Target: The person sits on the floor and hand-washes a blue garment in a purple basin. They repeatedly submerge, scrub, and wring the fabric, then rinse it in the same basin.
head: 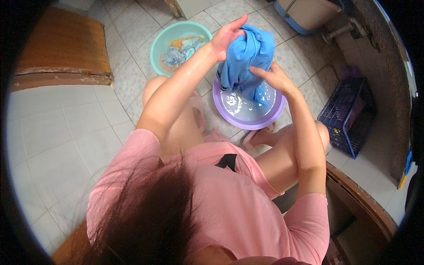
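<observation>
A wet blue cloth garment [250, 54] hangs bunched between my two hands over a purple basin [228, 118]. My left hand [226, 41] supports it at the upper left, thumb raised and fingers hidden behind the folds. At its lower right side, my right hand [273, 77] pinches the fabric with the thumb on top. The garment's lower end dips into the cloudy water [246, 107] in the basin. Left of my left forearm, a mint-green basin [157, 49] holds a heap of wet clothes [180, 54] in grey-blue, pale green and mustard.
Both basins stand on a tiled floor [134, 74] before my knees. On the right are a dark blue plastic crate [344, 116] and, farther off, a beige bucket with a blue base [303, 16]. A pipe [344, 31] runs near the wall. A wooden door [63, 43] is at the left.
</observation>
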Motion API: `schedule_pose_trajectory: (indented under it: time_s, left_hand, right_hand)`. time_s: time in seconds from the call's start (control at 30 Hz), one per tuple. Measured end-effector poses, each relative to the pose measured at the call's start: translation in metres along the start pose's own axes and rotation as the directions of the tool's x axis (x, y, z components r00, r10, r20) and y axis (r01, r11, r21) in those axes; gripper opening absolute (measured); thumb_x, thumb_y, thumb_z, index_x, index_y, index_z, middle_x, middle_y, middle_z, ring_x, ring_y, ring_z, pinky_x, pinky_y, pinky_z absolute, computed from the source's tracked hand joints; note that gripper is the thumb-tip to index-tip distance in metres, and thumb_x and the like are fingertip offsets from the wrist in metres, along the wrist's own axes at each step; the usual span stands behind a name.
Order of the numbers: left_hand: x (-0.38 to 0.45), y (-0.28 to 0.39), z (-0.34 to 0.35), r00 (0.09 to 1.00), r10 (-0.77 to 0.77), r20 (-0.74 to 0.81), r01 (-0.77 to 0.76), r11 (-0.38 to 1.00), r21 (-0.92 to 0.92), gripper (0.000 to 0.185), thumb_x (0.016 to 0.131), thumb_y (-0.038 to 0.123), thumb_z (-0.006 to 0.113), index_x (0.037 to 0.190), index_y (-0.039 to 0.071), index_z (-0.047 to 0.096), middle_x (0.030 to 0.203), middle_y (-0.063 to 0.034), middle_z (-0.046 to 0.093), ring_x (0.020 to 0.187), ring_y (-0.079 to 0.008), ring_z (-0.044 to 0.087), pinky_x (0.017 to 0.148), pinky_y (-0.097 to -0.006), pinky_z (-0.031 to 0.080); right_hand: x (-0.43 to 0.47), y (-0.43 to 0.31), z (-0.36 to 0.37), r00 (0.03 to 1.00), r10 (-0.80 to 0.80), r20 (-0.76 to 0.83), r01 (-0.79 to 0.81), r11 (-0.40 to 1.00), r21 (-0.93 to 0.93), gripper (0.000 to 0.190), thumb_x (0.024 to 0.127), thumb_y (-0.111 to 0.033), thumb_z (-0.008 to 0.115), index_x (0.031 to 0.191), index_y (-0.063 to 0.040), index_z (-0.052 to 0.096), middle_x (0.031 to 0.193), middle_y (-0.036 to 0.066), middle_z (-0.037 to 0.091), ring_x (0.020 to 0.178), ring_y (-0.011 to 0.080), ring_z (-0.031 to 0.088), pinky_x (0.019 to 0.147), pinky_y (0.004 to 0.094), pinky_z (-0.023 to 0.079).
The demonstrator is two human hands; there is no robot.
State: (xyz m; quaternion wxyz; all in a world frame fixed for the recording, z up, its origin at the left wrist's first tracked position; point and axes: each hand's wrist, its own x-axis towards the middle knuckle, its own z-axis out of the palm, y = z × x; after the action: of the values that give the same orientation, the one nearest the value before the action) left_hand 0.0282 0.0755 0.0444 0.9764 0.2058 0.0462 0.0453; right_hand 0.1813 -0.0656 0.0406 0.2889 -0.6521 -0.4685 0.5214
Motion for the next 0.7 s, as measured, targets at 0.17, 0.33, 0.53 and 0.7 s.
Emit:
schedule_pose_trajectory:
  time_s: [0.17, 0.33, 0.53, 0.7]
  left_hand:
    - [-0.018, 0.019, 0.001, 0.937, 0.135, -0.323, 0.046, 0.867, 0.495, 0.057, 0.083, 0.047, 0.056, 0.111, -0.002, 0.053, 0.107, -0.0125, 0.060, 0.095, -0.0209, 0.058, 0.087, -0.0327, 0.045]
    - [-0.039, 0.027, 0.009, 0.902, 0.225, -0.369, 0.288, 0.323, 0.901, 0.064, 0.079, 0.046, 0.062, 0.121, 0.000, 0.047, 0.120, -0.0124, 0.052, 0.112, -0.0192, 0.047, 0.095, -0.0301, 0.036]
    - [-0.028, -0.025, -0.001, 0.950, 0.161, -0.268, 0.255, 0.101, 0.962, 0.067, 0.075, 0.042, 0.067, 0.123, 0.000, 0.045, 0.119, -0.0150, 0.052, 0.112, -0.0223, 0.047, 0.096, -0.0321, 0.036]
    - [-0.018, -0.044, -0.009, 0.895, 0.298, -0.332, 0.134, 0.531, 0.837, 0.047, 0.082, 0.028, 0.061, 0.117, -0.001, 0.049, 0.108, -0.0110, 0.058, 0.099, -0.0170, 0.054, 0.087, -0.0294, 0.043]
  right_hand:
    - [0.006, 0.001, -0.021, 0.988, 0.148, -0.047, -0.106, 0.863, 0.494, 0.021, 0.078, -0.028, 0.059, 0.082, -0.008, 0.059, 0.068, -0.003, 0.055, 0.058, 0.0050, 0.045, 0.057, 0.0200, 0.036]
    - [-0.014, -0.008, -0.040, 0.992, 0.107, 0.066, -0.113, 0.529, 0.841, 0.021, 0.084, -0.025, 0.056, 0.068, -0.013, 0.048, 0.047, -0.005, 0.040, 0.037, 0.0048, 0.032, 0.036, 0.0160, 0.022]
    - [-0.022, -0.011, -0.038, 0.998, 0.041, 0.051, -0.060, 0.250, 0.966, 0.021, 0.086, -0.021, 0.053, 0.067, -0.012, 0.048, 0.048, -0.005, 0.042, 0.037, 0.0046, 0.036, 0.035, 0.0151, 0.026]
    - [-0.025, -0.012, -0.042, 0.998, 0.068, -0.005, -0.014, 0.283, 0.959, 0.019, 0.086, -0.023, 0.054, 0.071, -0.011, 0.049, 0.051, -0.004, 0.043, 0.037, 0.0042, 0.035, 0.036, 0.0157, 0.026]
